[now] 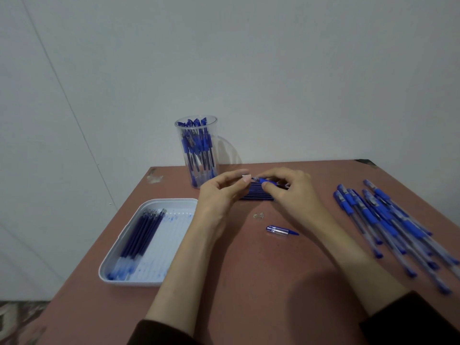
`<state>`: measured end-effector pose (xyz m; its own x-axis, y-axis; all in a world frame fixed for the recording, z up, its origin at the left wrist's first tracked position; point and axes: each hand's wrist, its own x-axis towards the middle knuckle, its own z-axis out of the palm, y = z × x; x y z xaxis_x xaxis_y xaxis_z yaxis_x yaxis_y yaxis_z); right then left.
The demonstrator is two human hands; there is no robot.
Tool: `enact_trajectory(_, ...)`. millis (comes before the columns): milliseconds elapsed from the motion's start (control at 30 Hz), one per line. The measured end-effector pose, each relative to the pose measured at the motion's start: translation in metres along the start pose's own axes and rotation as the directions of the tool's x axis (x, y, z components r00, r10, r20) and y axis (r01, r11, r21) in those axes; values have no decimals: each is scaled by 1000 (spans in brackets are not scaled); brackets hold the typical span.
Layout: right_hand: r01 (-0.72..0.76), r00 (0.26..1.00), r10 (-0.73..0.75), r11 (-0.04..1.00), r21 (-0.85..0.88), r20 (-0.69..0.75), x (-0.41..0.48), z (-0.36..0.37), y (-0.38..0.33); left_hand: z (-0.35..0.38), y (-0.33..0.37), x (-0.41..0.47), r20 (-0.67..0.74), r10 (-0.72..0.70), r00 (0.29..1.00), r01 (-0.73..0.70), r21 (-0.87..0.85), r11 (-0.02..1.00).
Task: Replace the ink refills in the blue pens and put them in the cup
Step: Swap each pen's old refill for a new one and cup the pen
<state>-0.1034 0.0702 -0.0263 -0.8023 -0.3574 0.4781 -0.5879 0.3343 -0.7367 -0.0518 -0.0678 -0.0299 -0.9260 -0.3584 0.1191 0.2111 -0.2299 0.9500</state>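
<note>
At the middle of a reddish-brown table (249, 282), seen from the person's own head, two bare hands meet over one blue pen (267, 181). The right hand (291, 192) grips the pen's blue barrel with curled fingers (278, 175). The left hand (221, 192) appears to pinch the pen's tip end between thumb and forefinger, though the contact is small and hard to make out. Directly beneath the hands lies a neat row of dark blue ink refills (256, 195).

A pen cap (278, 230) lies on the table nearer the person, and a few tiny clear bits (258, 215) sit between it and the hands.

Behind the hands, against a pale wall, stands a clear plastic cup (214, 120) holding a good number of capped pens (198, 150) upright. To the left, a white tray (171, 235) smeared with blue ink holds several loose refills (142, 235), probably the old ones. To the right, well apart from the cup, a loose pile of capped pens (388, 220) lies on the table.

The job looks roughly half done: the cup is well stocked, one pen is open and being worked on, and the pile on the right likely awaits its turn.
</note>
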Motion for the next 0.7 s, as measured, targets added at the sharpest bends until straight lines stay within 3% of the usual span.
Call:
enact_trajectory(100, 62, 998, -64, 996, -69, -18, -2, 1, 0, 0, -1, 0, 3, 8, 1000, -8, 52, 999)
enact_trajectory(333, -48, 999, 51, 986, 159, -18, -1, 7, -7, 2, 2, -2, 0, 49, 999, -49, -84, 995)
enact_trajectory(500, -141, 990, 123, 888, 438, 69, -1, 6, -13, 2, 1, 1, -56, 82, 995, -85, -58, 995)
enact_trajectory(700, -174, 985, 152, 876, 450, 86, -1, 5, -13, 2, -5, 3, 22, 52, 998, -51, -37, 998)
